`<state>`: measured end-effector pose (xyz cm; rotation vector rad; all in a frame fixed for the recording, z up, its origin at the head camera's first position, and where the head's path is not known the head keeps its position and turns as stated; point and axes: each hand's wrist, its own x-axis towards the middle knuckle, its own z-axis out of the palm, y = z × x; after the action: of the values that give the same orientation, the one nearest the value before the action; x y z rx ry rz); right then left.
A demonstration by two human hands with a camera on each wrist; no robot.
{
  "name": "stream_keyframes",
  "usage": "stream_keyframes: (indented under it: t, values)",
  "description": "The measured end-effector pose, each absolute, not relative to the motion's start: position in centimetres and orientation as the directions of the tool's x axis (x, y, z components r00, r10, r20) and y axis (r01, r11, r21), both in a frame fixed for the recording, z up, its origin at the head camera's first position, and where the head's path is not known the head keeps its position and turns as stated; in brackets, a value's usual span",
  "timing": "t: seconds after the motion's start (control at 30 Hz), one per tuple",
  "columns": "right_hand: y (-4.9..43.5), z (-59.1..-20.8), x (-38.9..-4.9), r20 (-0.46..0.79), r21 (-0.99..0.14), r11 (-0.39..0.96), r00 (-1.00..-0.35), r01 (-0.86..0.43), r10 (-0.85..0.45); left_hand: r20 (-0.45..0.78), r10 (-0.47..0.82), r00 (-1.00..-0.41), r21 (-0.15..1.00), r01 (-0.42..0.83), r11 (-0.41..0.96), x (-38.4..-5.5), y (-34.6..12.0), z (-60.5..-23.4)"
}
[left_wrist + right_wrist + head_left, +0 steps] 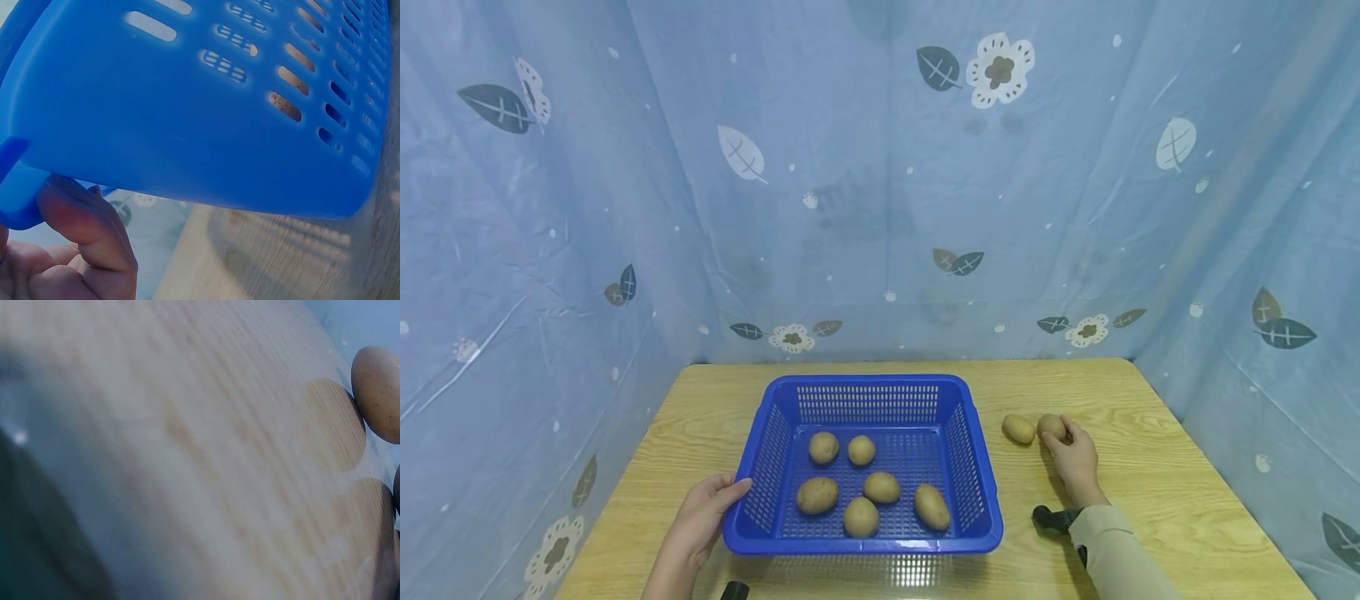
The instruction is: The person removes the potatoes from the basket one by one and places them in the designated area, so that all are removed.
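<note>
My left hand (703, 512) grips the left rim of a blue plastic basket (865, 546), thumb over the edge. In the left wrist view, curled fingers (87, 231) show beneath the basket's rim. Inside the basket lie several potatoes (817, 496), spaced apart on its floor. To the right of it, my right hand (1077, 458) holds a potato (1051, 427) between thumb and fingers, close over the table. A second loose potato (1018, 429) lies just left of that one. The right wrist view catches one potato (378, 394) at its edge; the hand's fingers are out of that frame.
The wooden table (1187, 500) carries the basket and loose potatoes. A blue curtain (865, 208) with leaves and flowers hangs behind and on both sides. Near the right sleeve (1112, 542) is a black wrist device (1052, 519).
</note>
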<state>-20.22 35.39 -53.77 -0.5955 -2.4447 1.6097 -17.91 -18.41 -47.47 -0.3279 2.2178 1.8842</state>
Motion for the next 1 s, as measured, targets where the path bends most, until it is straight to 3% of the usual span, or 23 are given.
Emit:
stream_keyframes:
  t: [0.63,1.0]
  values:
    - [35.52,-53.98,-20.14,-0.073,-0.893,0.375,-0.901,0.25,0.428,-0.303,-0.034,-0.952,0.942,-0.304,0.141,-17.82,-18.35,-47.28]
    - [35.4,-53.87,-19.95,-0.07,-0.914,0.326,-0.886,0.241,0.458,-0.301,-0.035,-0.953,0.943,-0.303,0.137,-17.84,-18.32,-47.25]
